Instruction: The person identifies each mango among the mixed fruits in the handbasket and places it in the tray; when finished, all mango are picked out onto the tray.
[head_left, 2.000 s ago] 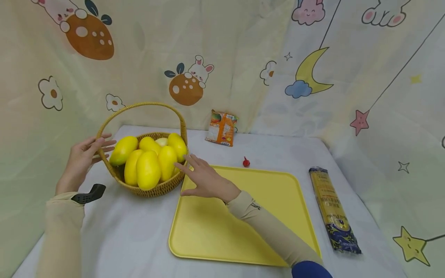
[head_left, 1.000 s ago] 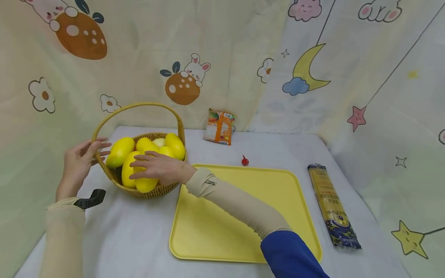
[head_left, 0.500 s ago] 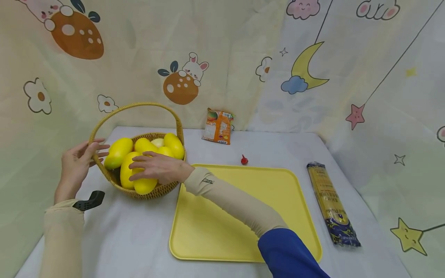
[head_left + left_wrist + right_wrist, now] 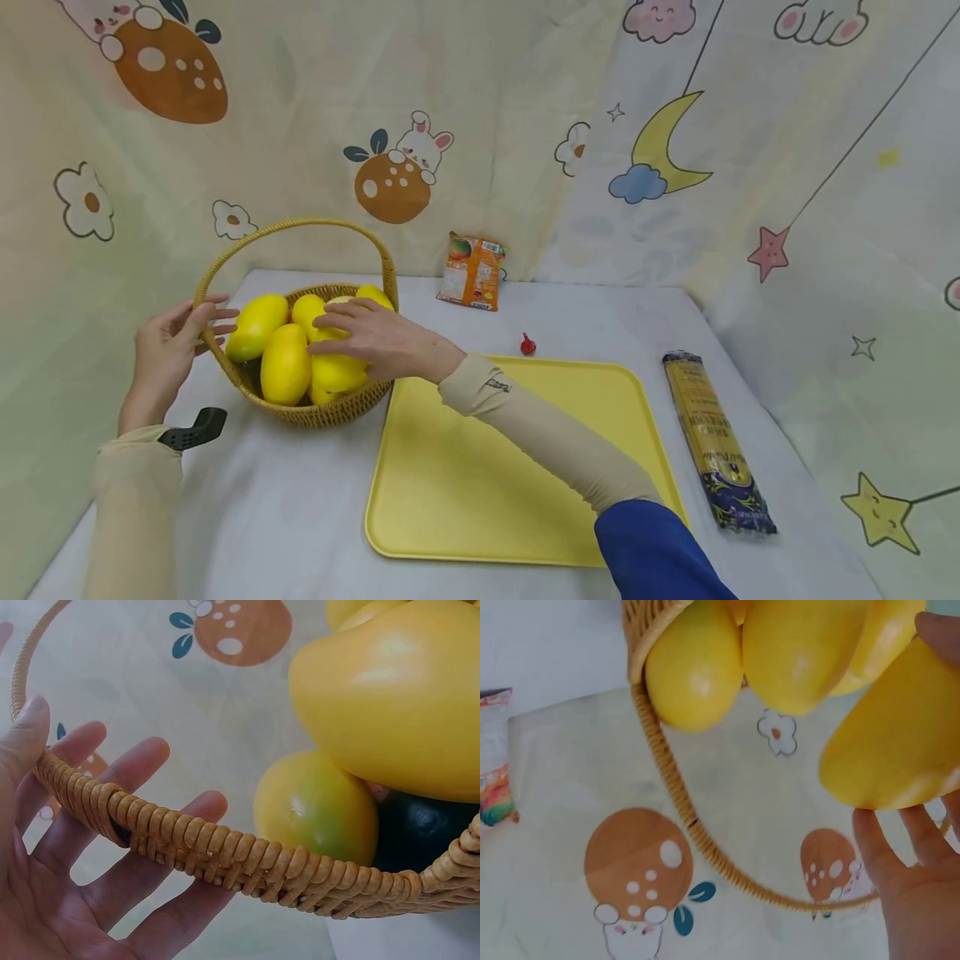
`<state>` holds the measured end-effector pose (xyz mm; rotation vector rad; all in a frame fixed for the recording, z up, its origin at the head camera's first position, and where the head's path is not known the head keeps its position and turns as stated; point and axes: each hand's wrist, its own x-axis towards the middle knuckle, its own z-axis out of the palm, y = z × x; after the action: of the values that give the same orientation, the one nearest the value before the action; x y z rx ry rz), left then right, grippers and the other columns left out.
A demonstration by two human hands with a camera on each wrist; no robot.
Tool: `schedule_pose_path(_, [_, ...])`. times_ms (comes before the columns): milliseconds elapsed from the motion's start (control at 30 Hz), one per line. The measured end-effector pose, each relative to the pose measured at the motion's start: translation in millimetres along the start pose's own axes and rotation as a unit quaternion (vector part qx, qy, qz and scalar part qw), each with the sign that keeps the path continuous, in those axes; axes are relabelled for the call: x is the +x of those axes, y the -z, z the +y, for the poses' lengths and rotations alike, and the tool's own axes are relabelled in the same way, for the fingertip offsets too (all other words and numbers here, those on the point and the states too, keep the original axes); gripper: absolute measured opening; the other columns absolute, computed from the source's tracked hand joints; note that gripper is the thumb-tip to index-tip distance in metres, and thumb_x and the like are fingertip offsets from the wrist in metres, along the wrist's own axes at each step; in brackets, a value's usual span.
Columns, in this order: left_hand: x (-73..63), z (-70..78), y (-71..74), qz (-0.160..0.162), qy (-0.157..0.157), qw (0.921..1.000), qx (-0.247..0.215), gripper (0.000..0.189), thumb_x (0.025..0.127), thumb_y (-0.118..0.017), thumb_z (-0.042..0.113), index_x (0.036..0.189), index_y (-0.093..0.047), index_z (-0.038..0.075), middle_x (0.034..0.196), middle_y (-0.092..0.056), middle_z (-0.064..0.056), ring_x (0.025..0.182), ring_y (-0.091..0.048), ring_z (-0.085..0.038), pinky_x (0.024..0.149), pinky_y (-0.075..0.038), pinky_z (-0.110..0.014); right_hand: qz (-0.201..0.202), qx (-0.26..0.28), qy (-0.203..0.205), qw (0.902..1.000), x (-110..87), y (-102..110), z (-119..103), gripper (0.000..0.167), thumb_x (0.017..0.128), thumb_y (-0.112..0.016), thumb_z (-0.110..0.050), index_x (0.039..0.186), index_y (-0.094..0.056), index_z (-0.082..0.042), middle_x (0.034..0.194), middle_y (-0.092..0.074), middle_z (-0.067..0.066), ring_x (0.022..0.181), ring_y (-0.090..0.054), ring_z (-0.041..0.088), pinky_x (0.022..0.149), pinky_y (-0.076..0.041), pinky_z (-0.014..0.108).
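Note:
Several yellow mangoes (image 4: 285,364) lie in a wicker basket (image 4: 322,415) with a tall arched handle, at the left of the table. My left hand (image 4: 168,350) holds the basket at its left side, where handle meets rim; in the left wrist view the thumb is on one side of the woven rim and the spread fingers behind it. My right hand (image 4: 386,342) holds a mango (image 4: 900,735) at the basket's right front. In the right wrist view, thumb and fingertips grip that mango from opposite sides. Back of the right hand partly covers the mangoes behind.
A yellow tray (image 4: 487,467) lies right of the basket, under my right forearm. Behind it are a small red object (image 4: 528,344) and an orange packet (image 4: 472,272) by the printed curtain. A spaghetti packet (image 4: 716,442) lies at the right.
My right hand came from over the tray to the basket, took hold of a front mango, and has now shifted right and slightly up with it. The left hand stays on the basket.

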<state>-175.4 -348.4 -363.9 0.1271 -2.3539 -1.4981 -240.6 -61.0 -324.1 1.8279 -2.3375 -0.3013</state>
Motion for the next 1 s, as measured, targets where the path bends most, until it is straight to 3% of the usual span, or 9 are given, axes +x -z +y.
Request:
schedule_pose_path(267, [1.9,0.1,0.3,-0.003,-0.001,1.0,-0.002,0.048,0.099,-0.045,0.039,0.135,-0.054,0.007,0.099,-0.066,0.023,0.083,-0.064,0.01,0.071,-0.05,-0.008,0.023,0.027,-0.05,0.9981,-42.6,3.6,16.4,0.065,0.083,-0.074,-0.018,0.142,-0.047,-0.027,0.151,-0.035,0.005,0.142,-0.028,0.025,0.116,-0.023,0.041])
schedule_pose_path(533, [1.4,-1.2,0.0,0.0,0.001,1.0,-0.003,0.048,0.099,-0.046,0.039,0.135,-0.054,0.008,0.097,-0.066,0.025,0.083,-0.064,0.01,0.07,-0.05,-0.008,0.058,0.056,-0.06,0.9949,-70.8,-16.1,24.6,0.066,0.075,-0.078,-0.014,0.135,-0.054,-0.025,0.143,-0.046,0.006,0.134,-0.039,0.027,0.111,-0.032,0.043])
schedule_pose_path(700, [1.6,-0.7,-0.4,0.005,-0.002,1.0,-0.003,0.047,0.099,-0.046,0.039,0.135,-0.055,0.009,0.097,-0.066,0.024,0.082,-0.064,0.01,0.071,-0.05,-0.008,0.052,0.077,-0.065,0.9936,-77.0,-39.1,27.5,0.065,0.073,-0.08,-0.014,0.133,-0.056,-0.023,0.14,-0.048,0.006,0.132,-0.042,0.028,0.109,-0.035,0.044])
schedule_pose_path(1000, [0.6,-1.3,-1.0,0.007,0.006,0.9999,-0.008,0.046,0.098,-0.048,0.038,0.135,-0.055,0.012,0.095,-0.065,0.027,0.081,-0.064,0.01,0.071,-0.05,-0.008,-0.002,0.094,-0.066,0.9935,-80.9,-91.2,27.8,0.056,0.079,-0.075,-0.012,0.132,-0.058,-0.02,0.138,-0.05,0.009,0.131,-0.042,0.029,0.109,-0.036,0.046])
